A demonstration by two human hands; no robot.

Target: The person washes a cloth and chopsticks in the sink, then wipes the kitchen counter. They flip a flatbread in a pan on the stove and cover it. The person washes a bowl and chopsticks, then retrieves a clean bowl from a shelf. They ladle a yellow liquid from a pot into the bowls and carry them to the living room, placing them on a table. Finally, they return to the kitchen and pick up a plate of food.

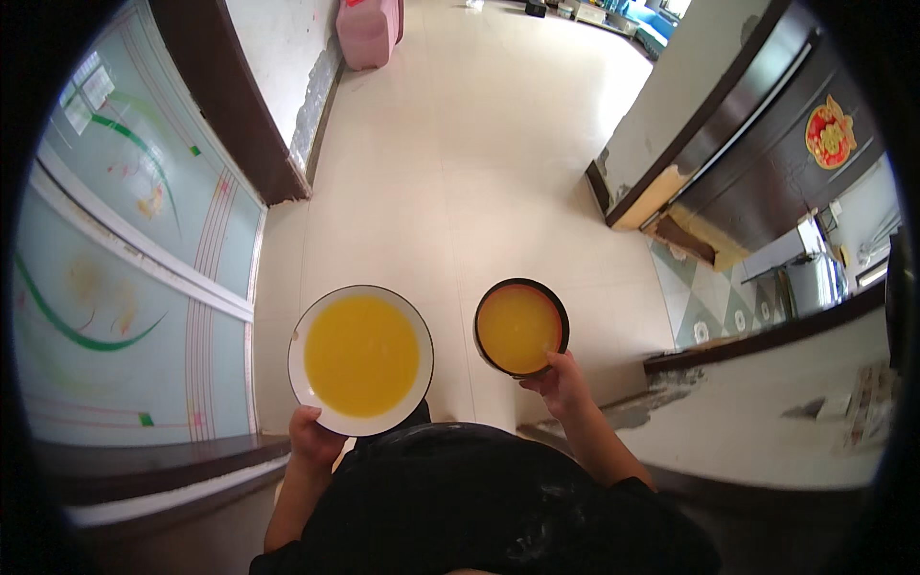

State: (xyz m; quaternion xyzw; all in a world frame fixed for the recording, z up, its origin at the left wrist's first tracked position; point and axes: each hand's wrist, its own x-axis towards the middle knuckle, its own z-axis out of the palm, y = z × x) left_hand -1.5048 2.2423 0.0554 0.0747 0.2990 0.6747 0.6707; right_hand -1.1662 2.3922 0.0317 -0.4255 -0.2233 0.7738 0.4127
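Note:
My left hand [314, 438] grips the near rim of a white plate [296, 374] with a dark edge, its thumb on top. A yellow liquid [361, 356] covers the middle of that plate. To the right, apart from the plate, my right hand [559, 384] holds a smaller bowl [563, 320], black at the rim and orange inside. Its thumb rests over the lip and the other fingers are underneath. More yellow liquid [517, 330] stands in the bowl, a little duller in colour. Both vessels are held about level in front of my black shirt.
Pale floor tiles [460, 180] run ahead between two wall ends. Sliding glass doors [136, 273] with painted curves are on the left. A pink plastic object [366, 32] stands by the far left wall. At right, a dark damaged door [776, 158] borders a patterned tile floor [708, 302].

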